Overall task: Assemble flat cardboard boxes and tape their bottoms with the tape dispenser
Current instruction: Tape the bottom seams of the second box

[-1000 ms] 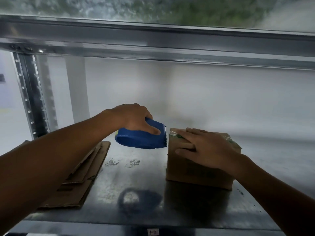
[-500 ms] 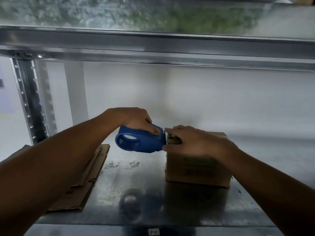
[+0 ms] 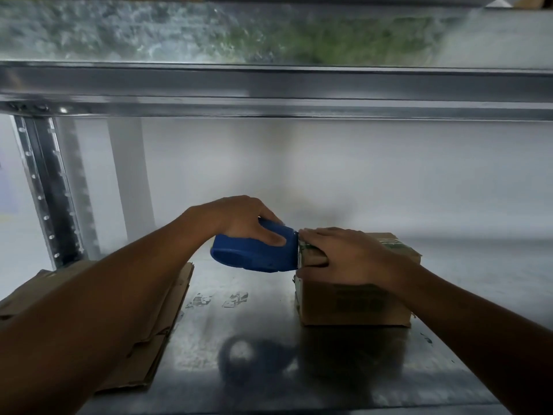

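A small assembled cardboard box [image 3: 353, 304] stands on the metal shelf [image 3: 269, 372], right of centre, with a strip of tape along its top. My left hand [image 3: 239, 220] grips the blue tape dispenser [image 3: 254, 256] from above and holds it in the air, its cutter end against the box's upper left edge. My right hand [image 3: 347, 256] lies on top of the box, fingers wrapped over that left edge next to the cutter. The box's top seam is mostly hidden under this hand.
A stack of flat cardboard boxes [image 3: 155, 319] lies at the left of the shelf, partly behind my left forearm. Scraps of tape [image 3: 218, 299] stick to the shelf between stack and box. A shelf beam [image 3: 269, 91] runs overhead; an upright post [image 3: 48, 193] stands at left.
My right hand slid left along the box top and curled over its left edge. The dispenser tilted and stayed pressed at that edge.
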The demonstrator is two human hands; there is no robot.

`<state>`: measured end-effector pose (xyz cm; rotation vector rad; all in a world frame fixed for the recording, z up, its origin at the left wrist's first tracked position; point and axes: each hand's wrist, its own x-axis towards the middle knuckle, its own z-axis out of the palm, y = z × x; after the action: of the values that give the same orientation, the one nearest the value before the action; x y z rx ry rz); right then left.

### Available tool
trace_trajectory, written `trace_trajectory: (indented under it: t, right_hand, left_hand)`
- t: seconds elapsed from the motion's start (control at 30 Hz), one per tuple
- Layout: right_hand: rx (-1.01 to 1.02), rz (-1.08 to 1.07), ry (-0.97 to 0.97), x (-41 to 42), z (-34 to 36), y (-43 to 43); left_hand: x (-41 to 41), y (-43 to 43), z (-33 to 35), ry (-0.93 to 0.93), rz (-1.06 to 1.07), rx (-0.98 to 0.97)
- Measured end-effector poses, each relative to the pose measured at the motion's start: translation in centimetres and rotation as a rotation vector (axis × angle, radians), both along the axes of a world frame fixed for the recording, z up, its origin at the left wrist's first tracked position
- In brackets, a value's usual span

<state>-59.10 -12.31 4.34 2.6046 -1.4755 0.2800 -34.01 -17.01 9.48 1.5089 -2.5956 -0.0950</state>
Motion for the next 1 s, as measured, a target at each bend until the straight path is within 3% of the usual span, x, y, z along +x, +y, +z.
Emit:
trace_trajectory:
  t: [0.23,0.37,0.43,0.53,0.6,0.73,0.87,1.0]
  right_hand:
    - [0.040,0.013,-0.061,-0.3,0.1,0.1]
    - [-0.004,0.006,0.013,-0.3,0.0,0.0]
    - [-0.026,0.002,0.046,-0.4,-0.2,-0.1]
    - [-0.064,-0.010,0.089,-0.6,-0.3,0.3]
    - [-0.045,-0.009,0.103,-0.8,-0.4,0.5]
    - [-0.019,0.014,0.087,-1.4,0.0,0.1]
    - [-0.036,0.051,0.109,-2.2,0.5,-0.9]
    - [0.049,-0.046,0.063,-2.5,-0.5,-0.9]
  left_hand:
    - [1.5,-0.2,-2.6,0.164,-0.082,0.016]
    - [1.7,0.2,-2.8,0.180,-0.087,-0.009]
    - [1.8,0.3,-2.8,0.073,-0.067,-0.055]
    - [2.8,0.3,-4.4,-0.230,-0.025,-0.112]
    - [4.1,0.4,-5.6,-0.084,0.003,-0.063]
    - [5.4,0.4,-5.0,0.205,0.091,-0.238]
    - [4.9,1.3,-5.0,0.244,0.127,-0.377]
    - [4.2,1.5,-6.0,0.291,0.133,-0.498]
